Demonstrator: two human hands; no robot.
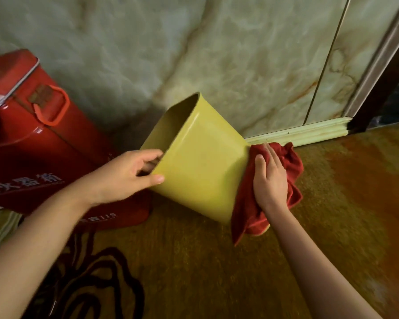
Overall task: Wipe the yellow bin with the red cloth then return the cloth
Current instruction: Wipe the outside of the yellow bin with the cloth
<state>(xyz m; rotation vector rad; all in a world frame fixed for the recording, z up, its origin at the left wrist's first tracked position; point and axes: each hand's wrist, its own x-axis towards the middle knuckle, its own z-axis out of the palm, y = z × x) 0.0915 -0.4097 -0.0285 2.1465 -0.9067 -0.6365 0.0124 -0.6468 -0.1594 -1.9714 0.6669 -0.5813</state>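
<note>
The yellow bin (200, 162) is tipped on its side above the floor, its open mouth turned to the left. My left hand (127, 173) grips the rim, thumb on the outside wall and fingers inside the mouth. The red cloth (247, 212) is bunched against the bin's bottom at the right. My right hand (271, 180) lies flat on the cloth and presses it to the bin's base, fingers pointing up. Part of the cloth hangs down below the bin.
A large red metal box (28, 139) with a handle and white lettering stands to the left, close to the bin. A marble wall (217, 54) with a pale skirting board (309, 132) runs behind. Brown patterned carpet (217, 272) covers the floor. A dark door frame (382, 77) is at the far right.
</note>
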